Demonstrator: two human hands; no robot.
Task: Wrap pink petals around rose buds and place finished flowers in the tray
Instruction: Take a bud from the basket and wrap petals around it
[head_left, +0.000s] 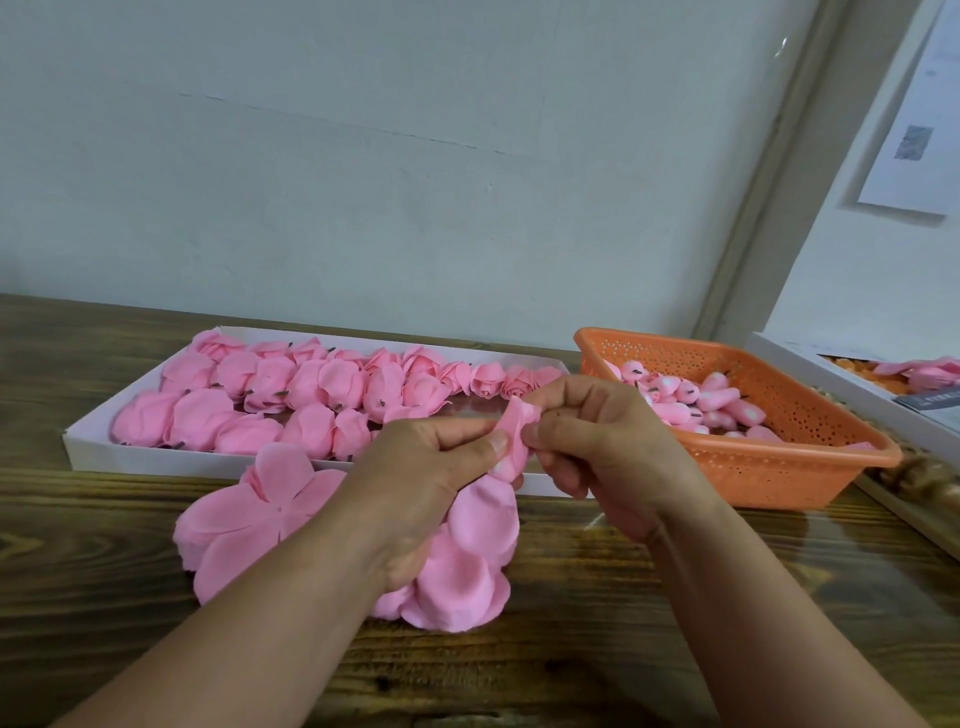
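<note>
I watch my left hand (441, 467) and right hand (587, 441) pinch one bud-and-petal piece (511, 441), upright between them; the tray (104, 447) lies far-left, nearer my left.

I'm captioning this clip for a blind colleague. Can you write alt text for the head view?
Two hands, the left hand and right hand, pinch a pink petal piece above a wooden table. Flat petal sheets lie below; behind are a white tray of finished roses and an orange basket of buds.
</note>
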